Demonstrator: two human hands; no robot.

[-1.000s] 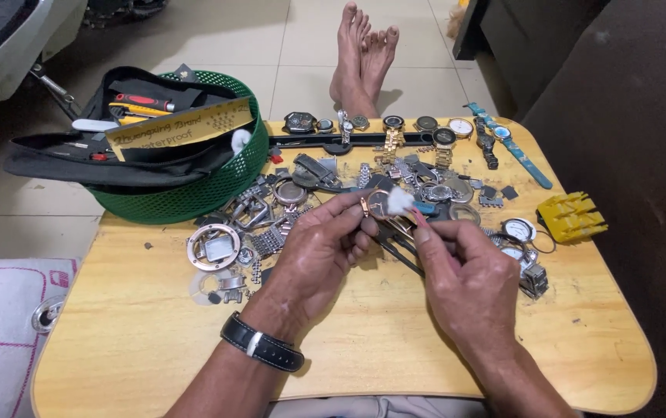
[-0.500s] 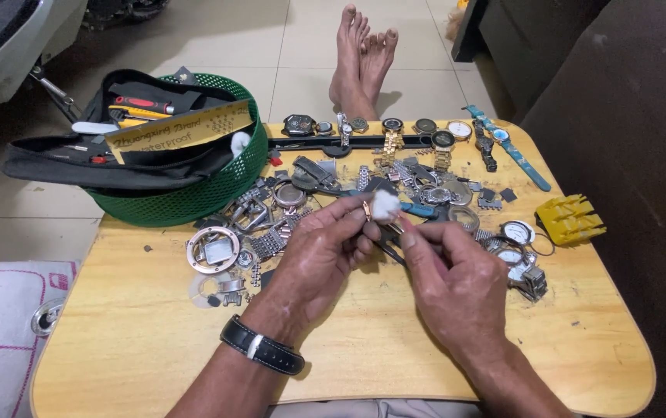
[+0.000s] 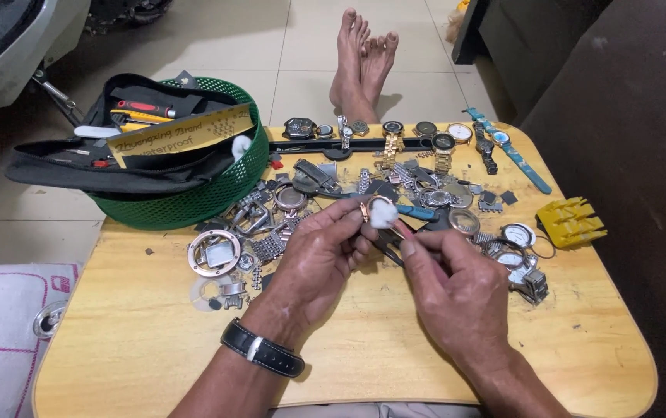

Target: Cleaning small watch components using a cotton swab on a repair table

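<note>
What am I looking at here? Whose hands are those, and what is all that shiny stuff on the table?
The camera sits on a person's head and looks down, so you see that person's own two hands. The left hand, with a black wristband on its arm, pinches a small gold-coloured round watch case with a white wad of cotton on it. The right hand holds a thin dark tool pointing at that case. Below is a light wooden table scattered with silvery watch parts. A row of wristwatches lies along the far edge. A green round plastic basket holding a black tool pouch stands on the left, and a yellow plastic block on the right. The bare feet on the floor beyond are hard to assign to anyone.
</note>
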